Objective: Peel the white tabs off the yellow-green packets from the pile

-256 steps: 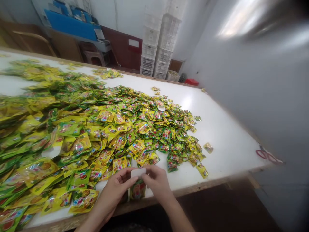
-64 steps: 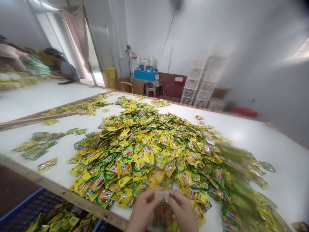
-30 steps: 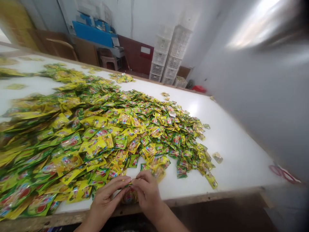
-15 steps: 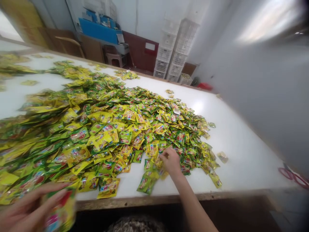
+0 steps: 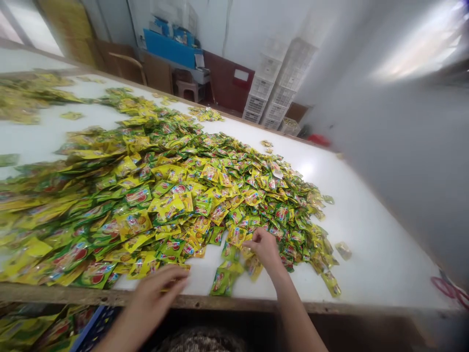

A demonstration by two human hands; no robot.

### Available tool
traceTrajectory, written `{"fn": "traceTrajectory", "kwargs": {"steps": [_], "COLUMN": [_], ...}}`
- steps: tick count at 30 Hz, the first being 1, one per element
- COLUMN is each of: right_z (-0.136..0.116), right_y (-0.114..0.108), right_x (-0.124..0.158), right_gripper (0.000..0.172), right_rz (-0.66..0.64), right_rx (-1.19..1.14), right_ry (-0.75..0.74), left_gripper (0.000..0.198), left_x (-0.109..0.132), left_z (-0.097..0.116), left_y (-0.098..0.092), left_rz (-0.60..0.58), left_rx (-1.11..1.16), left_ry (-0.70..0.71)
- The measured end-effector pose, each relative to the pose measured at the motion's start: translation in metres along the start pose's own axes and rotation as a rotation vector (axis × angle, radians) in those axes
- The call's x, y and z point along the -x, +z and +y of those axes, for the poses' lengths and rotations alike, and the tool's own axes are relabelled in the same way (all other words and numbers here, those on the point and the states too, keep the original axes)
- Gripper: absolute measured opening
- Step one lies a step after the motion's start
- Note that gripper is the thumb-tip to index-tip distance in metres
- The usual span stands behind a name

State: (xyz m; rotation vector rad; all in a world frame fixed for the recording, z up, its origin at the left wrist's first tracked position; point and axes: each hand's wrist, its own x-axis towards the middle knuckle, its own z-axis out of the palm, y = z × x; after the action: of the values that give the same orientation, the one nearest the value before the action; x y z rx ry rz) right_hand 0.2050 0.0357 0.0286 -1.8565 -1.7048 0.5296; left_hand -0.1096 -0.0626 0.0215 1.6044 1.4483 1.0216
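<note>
A large heap of small yellow and green snack packets (image 5: 205,195) with fruit pictures covers much of the white table (image 5: 366,254). My left hand (image 5: 157,293) is at the front edge, thumb and fingers closed around a yellow packet that is mostly hidden by them. At the heap's near side, my right hand (image 5: 264,248) has its fingers curled into a pinch over a blurred yellow packet (image 5: 253,268); the fingertips partly cover the contact. Close to its left, green packets (image 5: 223,279) lie overlapping on the table.
Below the table's wooden front edge, a blue crate (image 5: 91,328) at left holds more packets. Red-handled scissors (image 5: 445,287) lie at the far right. White crates (image 5: 271,93) are stacked beyond the table, near a blue-topped desk (image 5: 170,49).
My left hand has moved right to the table's front edge; the packet it held at lower left is no longer in view. My right hand stays near the same packets. The view has shifted left.
</note>
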Motion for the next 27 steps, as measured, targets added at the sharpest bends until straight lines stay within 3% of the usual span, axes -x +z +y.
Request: {"fn": "traceTrajectory", "kwargs": {"steps": [2,4,6,8,10,12,14,16,21,25,27], "right_z": [0.008,0.014,0.012,0.002,-0.014,-0.031,-0.044,-0.050,-0.045,-0.022,-0.007], "right_y": [-0.018,-0.035,-0.043,-0.037,-0.018,0.004,0.023,0.034,0.042,0.038,0.028], "right_x": [0.002,0.011,0.027,0.046,0.064,0.074,0.078,0.077,0.069,0.060,0.057], "right_gripper": [0.029,0.039,0.038,0.033,0.026,0.018,0.013,0.013,0.014,0.014,0.017], "right_rz": [0.073,0.174,0.205,0.076,-0.136,-0.226,-0.224,-0.220,-0.128,-0.113,-0.096], "right_rx": [-0.025,-0.105,-0.219,-0.400,-0.612,-0.700,-0.685,-0.687,-0.731,-0.657,-0.599], "right_ry": [0.047,0.120,0.179,0.214,0.233,0.227,0.209,0.202,0.167,0.044,0.007], "left_gripper": [0.022,0.029,0.025,0.018,0.011,0.016,0.026,0.032,0.035,0.035,0.031], "left_x": [-0.019,-0.034,-0.042,-0.047,-0.050,-0.051,-0.050,-0.048,-0.045,-0.058,-0.078], "left_z": [0.014,0.024,0.026,0.020,0.014,0.012,0.015,0.022,0.023,0.014,0.024], "left_y": [0.048,0.083,0.101,0.104,0.099,0.092,0.085,0.080,0.081,0.094,0.099], "left_rz": [-0.241,-0.296,-0.278,-0.273,-0.316,-0.370,-0.395,-0.340,-0.231,-0.321,-0.432], "left_rx": [0.006,-0.030,-0.042,-0.014,0.053,0.134,0.233,0.355,0.505,0.543,0.372], "left_ry": [0.061,0.013,-0.080,-0.157,-0.197,-0.227,-0.260,-0.312,-0.349,-0.350,-0.239]}}
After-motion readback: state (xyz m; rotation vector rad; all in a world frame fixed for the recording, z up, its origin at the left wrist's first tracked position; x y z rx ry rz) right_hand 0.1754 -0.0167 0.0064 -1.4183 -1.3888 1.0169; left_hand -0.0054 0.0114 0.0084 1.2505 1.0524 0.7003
